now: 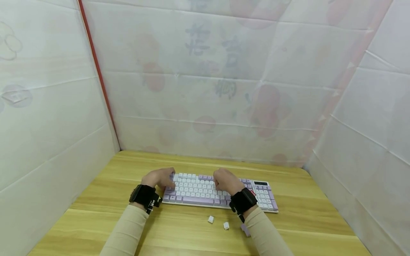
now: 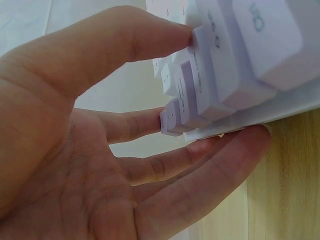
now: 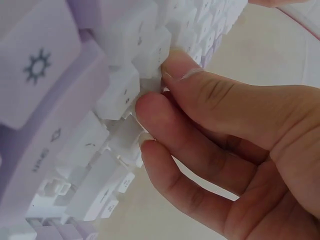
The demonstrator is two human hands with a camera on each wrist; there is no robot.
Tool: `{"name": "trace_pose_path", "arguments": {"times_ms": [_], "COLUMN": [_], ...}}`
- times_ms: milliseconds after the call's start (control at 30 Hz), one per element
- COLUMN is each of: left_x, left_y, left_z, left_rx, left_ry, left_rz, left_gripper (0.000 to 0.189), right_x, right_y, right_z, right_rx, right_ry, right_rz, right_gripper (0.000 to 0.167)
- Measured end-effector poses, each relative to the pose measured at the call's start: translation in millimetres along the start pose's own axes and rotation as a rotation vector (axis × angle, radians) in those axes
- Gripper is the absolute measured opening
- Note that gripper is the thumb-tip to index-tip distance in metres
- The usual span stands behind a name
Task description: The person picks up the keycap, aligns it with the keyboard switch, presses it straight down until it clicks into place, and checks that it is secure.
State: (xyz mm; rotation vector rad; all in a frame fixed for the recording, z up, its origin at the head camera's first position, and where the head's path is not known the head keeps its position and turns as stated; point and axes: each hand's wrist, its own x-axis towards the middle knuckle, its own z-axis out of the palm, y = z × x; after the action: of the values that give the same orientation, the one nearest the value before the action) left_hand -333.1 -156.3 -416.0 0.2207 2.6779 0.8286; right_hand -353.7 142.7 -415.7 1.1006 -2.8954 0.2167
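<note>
A white and lilac keyboard (image 1: 198, 201) lies on the wooden table. My left hand (image 1: 159, 179) grips its left end; in the left wrist view the thumb (image 2: 160, 40) rests on the lilac keys and the other fingers lie along the side edge. Over the middle-right keys is my right hand (image 1: 228, 182), its thumb and fingers curled together. From the right wrist they pinch a white keycap (image 3: 152, 82) among the letter keys, partly hidden by the fingertips. An uncovered switch (image 3: 57, 187) shows between the keys there.
Two loose white keycaps (image 1: 210, 219) lie in front of the keyboard, along with a lilac keycap (image 1: 245, 230) beside the right sleeve. Black wrist cameras (image 1: 144, 195) are strapped on both wrists. Pale cloth walls (image 1: 205, 89) enclose the table (image 1: 179, 234) at the back and sides.
</note>
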Motion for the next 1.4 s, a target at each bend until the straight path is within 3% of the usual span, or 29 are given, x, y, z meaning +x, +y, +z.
{"name": "trace_pose_path", "arguments": {"times_ms": [267,433,667,967,1267,1400], "left_x": [1.4,2.5,1.9,1.3,1.7,2.1], "left_y": [-0.1,-0.2,0.3,1.4,-1.8,-2.8], "left_z": [1.8,1.5,1.2,0.8,-0.4,-1.1], "left_rx": [0.025,0.036,0.039,0.052,0.024,0.019], "left_ry": [0.003,0.009,0.008,0.009,-0.006,-0.005], "left_rz": [0.008,0.012,0.016,0.021,0.009,0.008], "left_gripper": [0.054,0.053,0.052,0.051,0.053,0.053], "right_x": [-7.1,-13.3,-23.2,-32.4,-36.5,-35.4], "right_y": [-2,-1,-4,-10,-17,-18], "right_z": [-4,-4,-6,-3,-11,-13], "right_rx": [0.050,0.071,0.116,0.110,0.101,0.112], "right_ry": [0.012,0.028,0.052,0.030,0.039,0.016], "right_rz": [0.022,0.004,0.046,0.070,-0.005,0.007], "right_gripper": [0.027,0.045,0.013,0.013,0.010,0.010]}}
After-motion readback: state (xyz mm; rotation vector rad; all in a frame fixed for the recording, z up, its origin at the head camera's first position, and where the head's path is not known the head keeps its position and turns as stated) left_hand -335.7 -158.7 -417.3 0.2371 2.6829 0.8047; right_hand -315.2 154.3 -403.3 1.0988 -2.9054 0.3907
